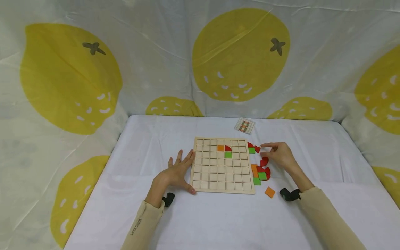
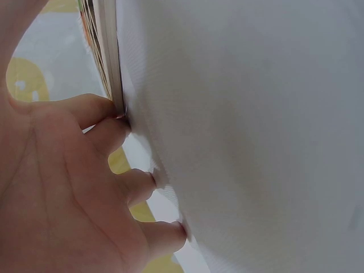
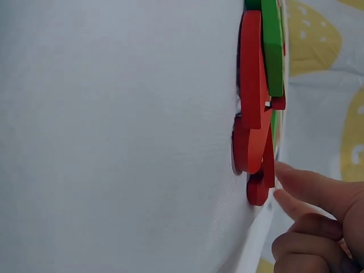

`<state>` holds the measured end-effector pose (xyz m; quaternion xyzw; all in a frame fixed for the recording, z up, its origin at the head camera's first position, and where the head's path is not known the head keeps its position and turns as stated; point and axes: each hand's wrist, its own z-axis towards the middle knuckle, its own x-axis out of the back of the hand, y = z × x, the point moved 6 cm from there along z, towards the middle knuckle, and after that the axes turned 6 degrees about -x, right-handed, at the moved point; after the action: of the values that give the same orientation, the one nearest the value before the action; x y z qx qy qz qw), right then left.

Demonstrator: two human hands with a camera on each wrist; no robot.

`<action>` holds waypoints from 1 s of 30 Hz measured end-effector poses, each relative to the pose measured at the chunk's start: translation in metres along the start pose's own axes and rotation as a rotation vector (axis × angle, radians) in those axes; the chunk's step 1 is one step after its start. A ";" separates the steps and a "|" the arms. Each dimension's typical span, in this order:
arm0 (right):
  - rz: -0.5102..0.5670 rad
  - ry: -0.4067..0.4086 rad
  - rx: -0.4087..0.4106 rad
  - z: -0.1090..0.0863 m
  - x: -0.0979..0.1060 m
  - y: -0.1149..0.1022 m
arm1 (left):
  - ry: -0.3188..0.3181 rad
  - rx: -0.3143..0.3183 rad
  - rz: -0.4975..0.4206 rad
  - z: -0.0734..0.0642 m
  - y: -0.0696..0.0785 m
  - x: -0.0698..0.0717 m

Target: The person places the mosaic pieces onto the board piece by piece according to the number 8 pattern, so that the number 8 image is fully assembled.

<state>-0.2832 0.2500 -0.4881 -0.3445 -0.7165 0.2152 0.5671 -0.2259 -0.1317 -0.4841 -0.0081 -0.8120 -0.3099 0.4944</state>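
Observation:
A wooden grid board [image 1: 206, 166] lies on the white table. In its upper cells sit an orange square [image 1: 221, 148], a red quarter-round piece [image 1: 227, 148] and a green square [image 1: 228, 155]. Along the board's left edge my left hand [image 1: 175, 175] spreads its fingers, the thumb at the lower left corner; the left wrist view shows fingertips by the board's side [image 2: 114, 57]. To the right of the board, my right hand [image 1: 281, 155] holds thumb and index finger apart, their tips right beside a small red piece [image 1: 257, 149]. Its other fingers are curled in.
Loose red, green and orange pieces [image 1: 262, 176] lie in a heap against the board's right edge, some overlapping. Nearer the front is a single orange square [image 1: 269, 192]. A patterned grid card [image 1: 245, 125] lies behind the board. Lemon-print cloth [image 1: 162, 62] hangs around the table.

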 end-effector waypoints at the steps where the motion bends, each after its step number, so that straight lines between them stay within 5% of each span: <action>1: -0.006 -0.002 0.010 0.001 0.000 0.000 | 0.000 0.001 0.000 0.000 0.000 0.000; 18: -0.089 0.050 0.003 0.006 0.000 0.001 | 0.005 -0.002 0.003 0.000 0.000 0.001; 30: -0.047 -0.127 0.068 0.013 -0.005 0.004 | -0.003 -0.004 0.010 0.001 0.001 0.001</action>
<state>-0.2945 0.2501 -0.4970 -0.2940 -0.7512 0.2474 0.5366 -0.2264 -0.1309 -0.4834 -0.0138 -0.8121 -0.3090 0.4948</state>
